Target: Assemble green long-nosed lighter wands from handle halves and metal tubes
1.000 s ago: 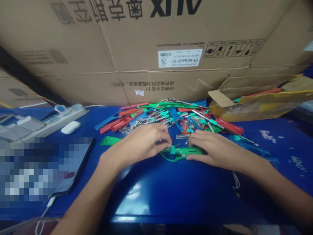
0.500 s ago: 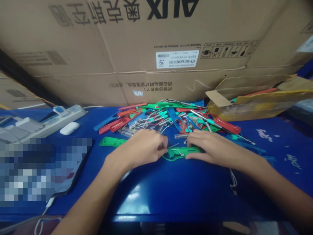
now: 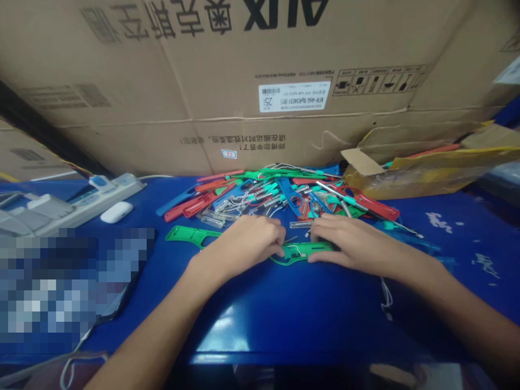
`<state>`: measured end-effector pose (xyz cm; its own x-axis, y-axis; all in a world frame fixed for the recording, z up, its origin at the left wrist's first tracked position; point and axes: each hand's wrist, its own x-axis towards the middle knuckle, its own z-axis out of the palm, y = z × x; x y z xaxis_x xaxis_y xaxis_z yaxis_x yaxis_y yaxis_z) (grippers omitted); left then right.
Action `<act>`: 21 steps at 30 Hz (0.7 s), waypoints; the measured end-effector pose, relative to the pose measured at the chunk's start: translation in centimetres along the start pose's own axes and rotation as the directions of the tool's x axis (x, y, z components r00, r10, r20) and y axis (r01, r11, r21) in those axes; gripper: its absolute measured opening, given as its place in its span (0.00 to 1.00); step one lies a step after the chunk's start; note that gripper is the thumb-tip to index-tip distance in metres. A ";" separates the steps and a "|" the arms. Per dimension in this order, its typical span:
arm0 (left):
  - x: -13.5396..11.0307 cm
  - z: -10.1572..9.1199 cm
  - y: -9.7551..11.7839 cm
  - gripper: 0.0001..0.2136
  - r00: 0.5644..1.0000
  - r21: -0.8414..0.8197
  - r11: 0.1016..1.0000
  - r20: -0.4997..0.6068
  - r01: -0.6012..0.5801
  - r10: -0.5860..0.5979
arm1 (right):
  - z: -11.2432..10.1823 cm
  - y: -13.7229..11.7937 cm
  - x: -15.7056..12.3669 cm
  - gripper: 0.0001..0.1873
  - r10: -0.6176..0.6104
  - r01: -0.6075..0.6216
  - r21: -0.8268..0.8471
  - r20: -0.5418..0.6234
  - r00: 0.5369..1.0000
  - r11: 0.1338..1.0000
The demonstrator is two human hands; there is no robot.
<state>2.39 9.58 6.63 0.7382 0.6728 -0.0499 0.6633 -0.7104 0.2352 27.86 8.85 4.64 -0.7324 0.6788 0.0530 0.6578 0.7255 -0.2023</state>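
A green lighter casing half [image 3: 311,249] lies on the blue table in front of me, its inner side up, with a white wire and a small green part in it. My right hand [image 3: 337,238] grips its right end between thumb and fingers. At its left part, the fingers of my left hand [image 3: 258,238] are pinched together; what they hold is hidden. Partly behind my left wrist lies a second green casing half [image 3: 190,235]. A thin metal rod end shows just above the held casing, between my hands.
Behind my hands is a pile of lighter parts [image 3: 284,189]: coloured casings, metal tubes, clear tanks, wires. An open carton [image 3: 439,176] stands right of it, against a large cardboard box [image 3: 162,97]. At left are a power strip [image 3: 89,203], a white earbud case [image 3: 116,212] and a blurred-out screen.
My left hand has moved slightly to the right along the green casing half, uncovering more of the second green casing. My right hand keeps its grip in nearly the same place.
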 end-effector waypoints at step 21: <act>0.5 0.3 -1.2 0.08 0.999 -0.153 0.988 0.044 0.027 -0.020 | -0.1 0.1 0.1 0.20 0.006 -0.006 0.012 0.006 1.000 1.000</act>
<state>2.02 10.72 6.07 0.7292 0.6774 -0.0975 0.6565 -0.6521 0.3791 27.92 9.01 4.72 -0.7297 0.6823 0.0456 0.6600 0.7202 -0.2140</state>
